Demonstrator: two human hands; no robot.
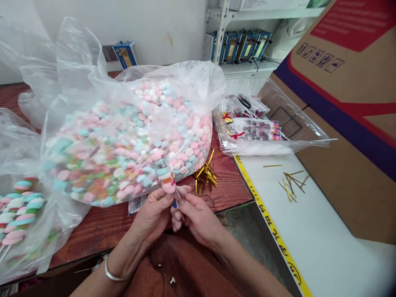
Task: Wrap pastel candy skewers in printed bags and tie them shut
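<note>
A small clear printed bag of marshmallows [166, 177] stands upright in front of me, with pink, blue and orange pieces stacked inside. My left hand [156, 206] pinches the gathered lower end of the bag between thumb and fingers. From the other side my right hand [196, 210] has its fingers closed on the same gathered part. Whether a tie or stick sits between the fingertips is hidden. Right behind my hands lies a large clear plastic sack [130, 140] full of pastel marshmallows. A bunch of gold twist ties [206, 177] rests on the red-brown table [102, 231] beside it.
Marshmallow skewers [21, 210] lie in clear plastic at the left. A clear plastic tray [266, 146] at the back right holds printed packets. Loose gold ties [291, 185] are scattered on a white surface [334, 264]. A large cardboard box [346, 165] leans at the right.
</note>
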